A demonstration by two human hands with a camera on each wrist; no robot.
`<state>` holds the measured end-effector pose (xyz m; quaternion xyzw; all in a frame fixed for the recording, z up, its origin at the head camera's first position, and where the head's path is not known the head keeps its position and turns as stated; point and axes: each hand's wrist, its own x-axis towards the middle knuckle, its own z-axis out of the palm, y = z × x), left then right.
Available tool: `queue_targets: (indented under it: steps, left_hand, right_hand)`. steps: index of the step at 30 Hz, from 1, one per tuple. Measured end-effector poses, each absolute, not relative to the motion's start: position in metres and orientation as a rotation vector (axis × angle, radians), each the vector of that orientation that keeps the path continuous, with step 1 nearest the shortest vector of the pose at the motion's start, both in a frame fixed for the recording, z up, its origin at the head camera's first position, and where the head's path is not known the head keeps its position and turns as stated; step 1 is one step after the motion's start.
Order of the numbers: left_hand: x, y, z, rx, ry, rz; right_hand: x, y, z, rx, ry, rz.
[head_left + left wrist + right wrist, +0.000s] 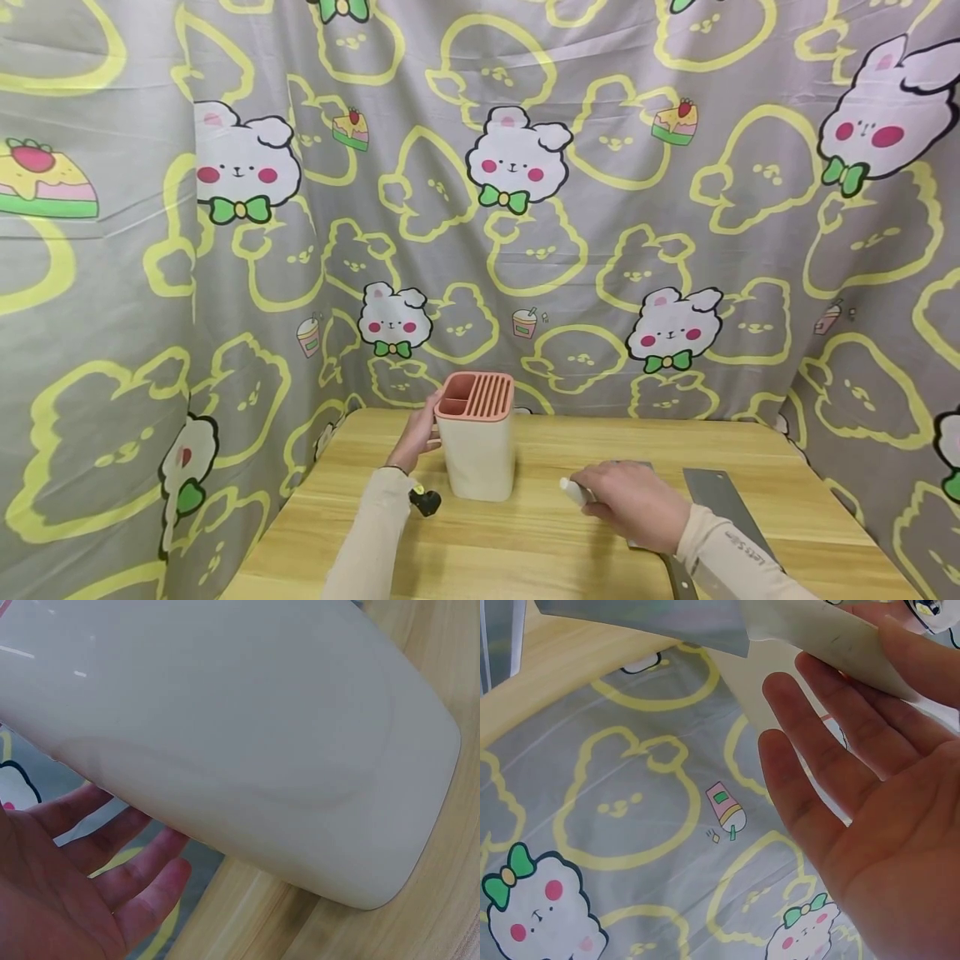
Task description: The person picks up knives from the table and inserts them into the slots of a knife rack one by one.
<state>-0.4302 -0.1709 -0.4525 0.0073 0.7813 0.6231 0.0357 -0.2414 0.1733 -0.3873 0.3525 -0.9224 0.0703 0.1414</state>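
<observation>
A cream knife holder with a coral slotted top stands upright on the table. My left hand is at its left side, and in the left wrist view the loosely straight fingers lie along the holder's wall. To the right, my right hand holds a knife by its white handle, the handle's end pointing left toward the holder. The right wrist view shows the handle between thumb and fingers, with part of the wide grey blade beyond it. In the head view the hand and forearm hide most of the blade.
A long grey flat blade lies on the wooden table at the right. A dark strip with holes shows below my right wrist. Near my left sleeve is a small black-and-yellow object. Patterned curtain surrounds the table.
</observation>
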Motion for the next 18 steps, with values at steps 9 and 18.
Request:
queue_targets:
  steps: [9,18]
  left_hand:
    - [-0.4315,-0.1705,-0.4522,0.039,2.387,1.935]
    - [-0.4274,-0.1702,-0.4508,0.032,2.385,1.934]
  right_hand:
    - [-0.2424,0.1747,-0.3871,0.978,-2.67,0.263]
    - [-0.2407,0.1742,-0.3852,0.945,-2.706,0.31]
